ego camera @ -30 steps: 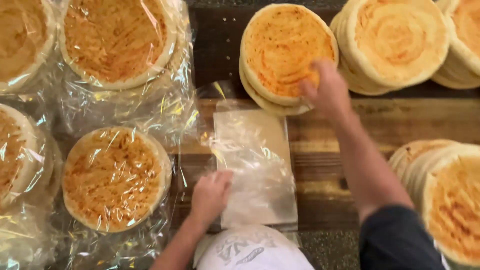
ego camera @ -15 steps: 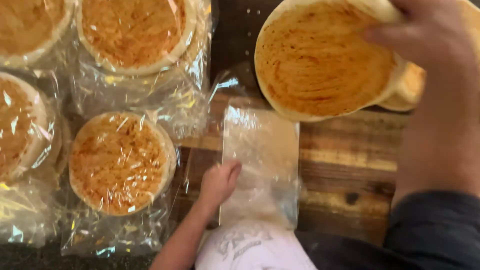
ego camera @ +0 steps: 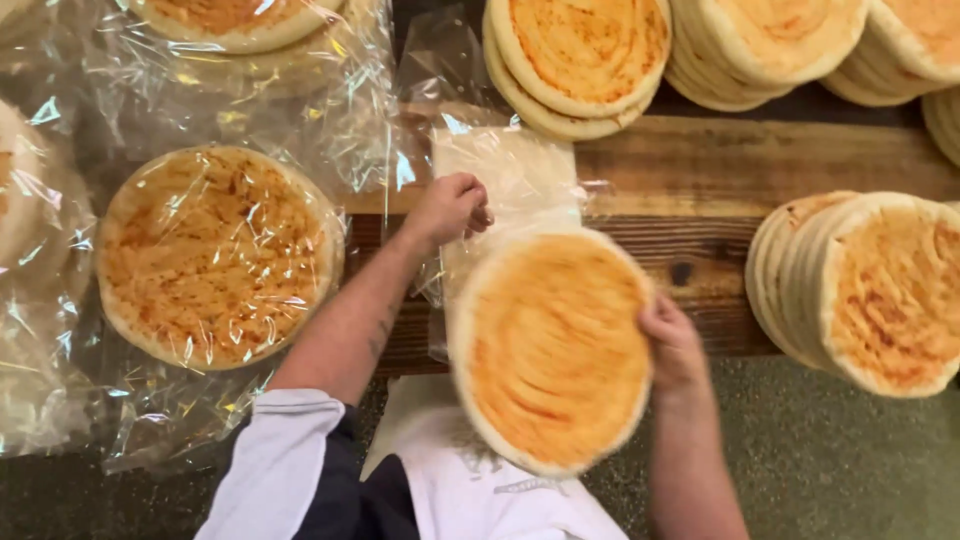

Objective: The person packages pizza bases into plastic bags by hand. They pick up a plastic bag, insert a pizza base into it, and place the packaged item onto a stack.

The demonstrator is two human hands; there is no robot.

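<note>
- Here, my right hand grips the right edge of a round flatbread, fingers curled over its rim; the bread hangs tilted and blurred above the near edge of the wooden board
- My left hand is closed in a pinch on the stack of clear plastic bags; the stack lies flat on the board, just beyond the held bread
- Left of that hand, a bagged flatbread lies in crinkled film; more bagged ones sit further left and far
- Bare flatbread stacks stand far and right, apart from both hands
</note>
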